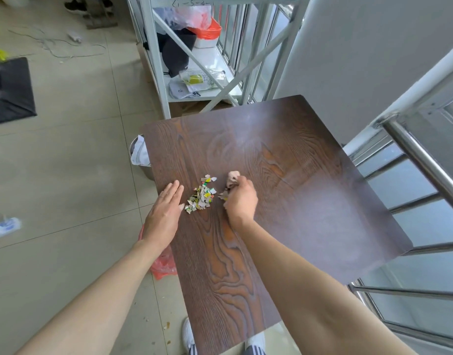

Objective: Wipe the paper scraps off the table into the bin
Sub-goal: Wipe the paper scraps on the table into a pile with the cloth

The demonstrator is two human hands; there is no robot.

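A small heap of coloured paper scraps (pixel 201 194) lies on the dark wooden table (pixel 284 175), near its left edge. My right hand (pixel 240 201) is just right of the heap, fist closed on a crumpled pinkish cloth (pixel 232 177) that touches a few scraps. My left hand (pixel 165 213) rests flat at the table's left edge, fingers together and extended, just left of the heap. A metal bin (pixel 139 156) with white paper in it stands on the floor beside the left edge, farther back than the heap.
A bin lined with a red plastic bag (pixel 164 265) sits on the floor under my left wrist. A white metal rack (pixel 194 60) with bags stands behind the table. A steel railing (pixel 425 162) runs along the right side. My shoe (pixel 188 336) shows below the table's near edge.
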